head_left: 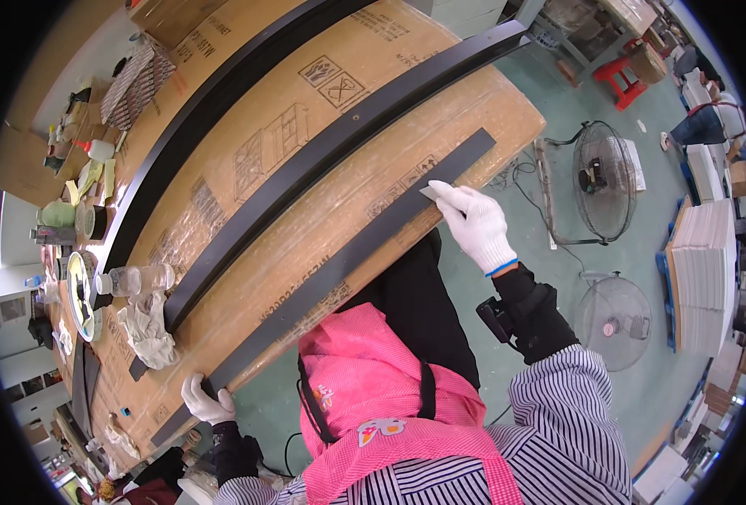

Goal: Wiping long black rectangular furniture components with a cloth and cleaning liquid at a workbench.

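- The dark strip (331,273) lies flat and slantwise along the near edge of the cardboard (507,109), its upper right end beyond the right hand (471,220), its lower left end past the left hand (208,399).
- The left hand straddles the strip near that lower end, fingers to one side and thumb to the other; how hard it grips, I cannot tell.
- The right hand has thumb and fingers pinched on a small pale piece (428,192), its tip at the strip's face; what the piece is made of is unclear.
- The strip looks long, thin and smooth; likely light, stiff across its width, apt to bow along its length; it may slide under knit gloves, and its face could scratch.
- Best hold: both long edges, well apart, near the ends.
- Farther off lie a middle rail (356,118) and a far rail (204,88); a cloth (147,332) and bottle (141,279) sit between their left ends.
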{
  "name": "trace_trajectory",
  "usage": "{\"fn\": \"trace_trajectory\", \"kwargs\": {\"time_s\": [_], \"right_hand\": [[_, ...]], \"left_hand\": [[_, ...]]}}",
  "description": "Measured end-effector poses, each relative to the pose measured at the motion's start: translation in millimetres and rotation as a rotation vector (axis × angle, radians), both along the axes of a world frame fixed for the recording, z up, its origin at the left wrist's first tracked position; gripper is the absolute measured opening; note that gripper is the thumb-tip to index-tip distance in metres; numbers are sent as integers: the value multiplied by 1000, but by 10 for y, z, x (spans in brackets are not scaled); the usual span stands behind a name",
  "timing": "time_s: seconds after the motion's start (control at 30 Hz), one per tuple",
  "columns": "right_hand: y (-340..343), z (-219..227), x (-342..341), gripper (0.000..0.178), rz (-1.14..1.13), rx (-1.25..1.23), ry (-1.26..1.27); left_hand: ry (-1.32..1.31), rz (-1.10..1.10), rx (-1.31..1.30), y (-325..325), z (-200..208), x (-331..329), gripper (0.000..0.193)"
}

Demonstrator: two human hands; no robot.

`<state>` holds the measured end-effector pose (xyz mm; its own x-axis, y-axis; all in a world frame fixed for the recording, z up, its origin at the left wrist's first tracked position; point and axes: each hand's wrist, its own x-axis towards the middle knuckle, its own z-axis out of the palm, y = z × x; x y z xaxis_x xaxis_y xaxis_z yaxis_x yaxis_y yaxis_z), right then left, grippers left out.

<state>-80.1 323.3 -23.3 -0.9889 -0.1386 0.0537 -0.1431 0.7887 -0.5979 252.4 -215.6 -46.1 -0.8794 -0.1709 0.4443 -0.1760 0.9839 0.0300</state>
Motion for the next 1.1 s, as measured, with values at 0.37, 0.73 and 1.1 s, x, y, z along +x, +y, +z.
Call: {"fn": "trace_trajectory", "kwargs": {"time_s": [0.37, 0.73, 1.1], "right_hand": [[243, -48, -264, 24, -1, -224, 317], [620, -132, -684, 30, -144, -231, 303], [642, -69, -744, 29, -174, -166, 285]], "left_hand": [[12, 6, -12, 19, -12, -16, 63], [4, 5, 11, 24, -8, -46, 55], [20, -3, 18, 39, -10, -49, 53]]}}
